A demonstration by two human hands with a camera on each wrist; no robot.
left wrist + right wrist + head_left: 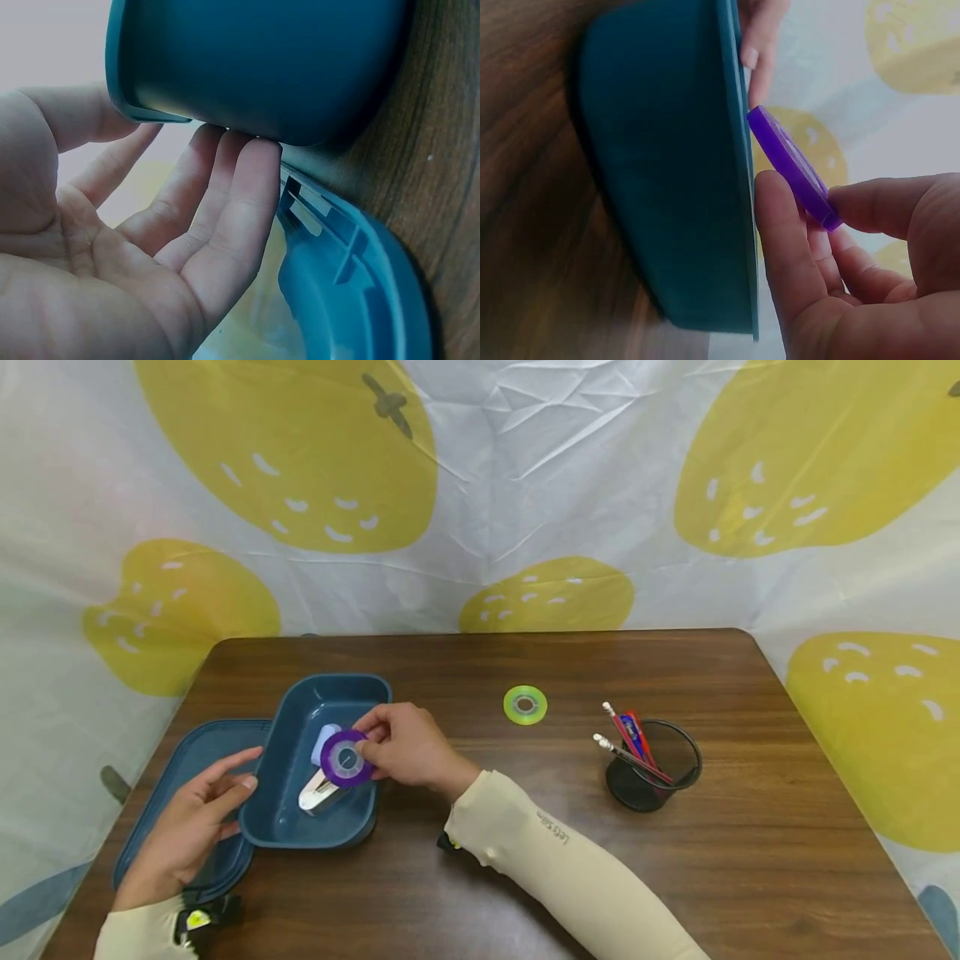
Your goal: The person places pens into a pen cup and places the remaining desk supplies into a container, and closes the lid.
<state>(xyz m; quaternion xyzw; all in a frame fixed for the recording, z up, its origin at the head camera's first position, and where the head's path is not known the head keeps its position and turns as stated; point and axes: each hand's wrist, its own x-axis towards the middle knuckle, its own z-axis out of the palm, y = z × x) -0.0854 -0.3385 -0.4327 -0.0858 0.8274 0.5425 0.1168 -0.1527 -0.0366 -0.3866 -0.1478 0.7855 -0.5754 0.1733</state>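
My right hand (412, 747) pinches a purple roll of tape (326, 760) between thumb and fingers, above a blue plastic box (270, 822). The right wrist view shows the purple roll (791, 161) tilted beside the box's rim. Inside the box lie a white, elongated item (313, 795), perhaps a stapler, and a pale blue item (321, 745), both partly hidden by the roll. At the box's left side is my left hand (187, 827), fingers loosely extended. In the left wrist view its fingertips (259, 154) touch the box's outer wall (262, 67).
A blue lid (161, 810) lies left of the box, partly beneath the left hand. Farther right on the wooden table (510, 852) is a green roll of tape (526, 692). A black mesh cup (630, 789) near the right side holds pencils and pens (637, 739).
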